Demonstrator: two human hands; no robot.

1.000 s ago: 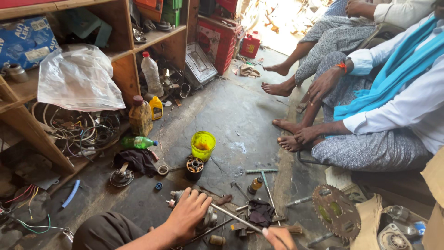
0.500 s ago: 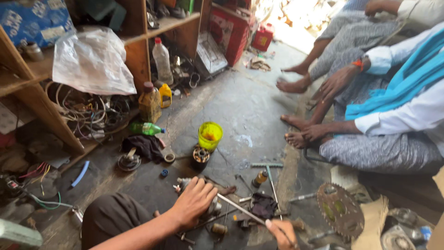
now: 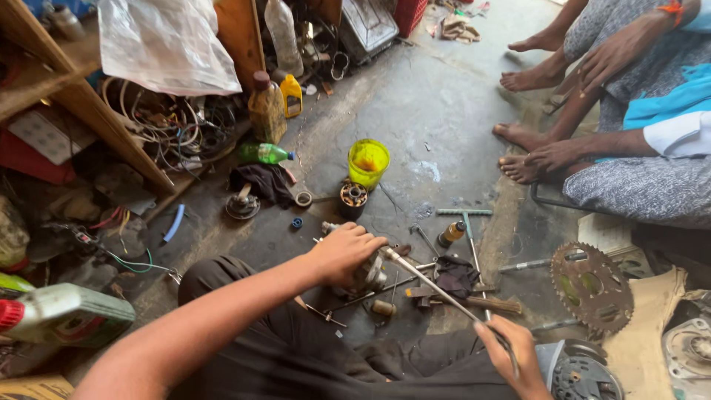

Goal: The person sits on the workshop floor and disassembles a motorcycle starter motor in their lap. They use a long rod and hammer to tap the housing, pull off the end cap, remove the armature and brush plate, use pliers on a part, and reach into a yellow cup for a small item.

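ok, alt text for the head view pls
Left hand grips a small metal motor part on the concrete floor; right hand holds a long metal rod against it. Scattered tools, a yellow cup and a sprocket lie around; barefoot people sit right.

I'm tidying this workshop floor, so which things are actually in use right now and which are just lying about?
In use:
left hand
small grey metal motor part
right hand
long thin metal rod

Lying about:
yellow plastic cup
green plastic bottle
rusty toothed sprocket
grey T-handle wrench
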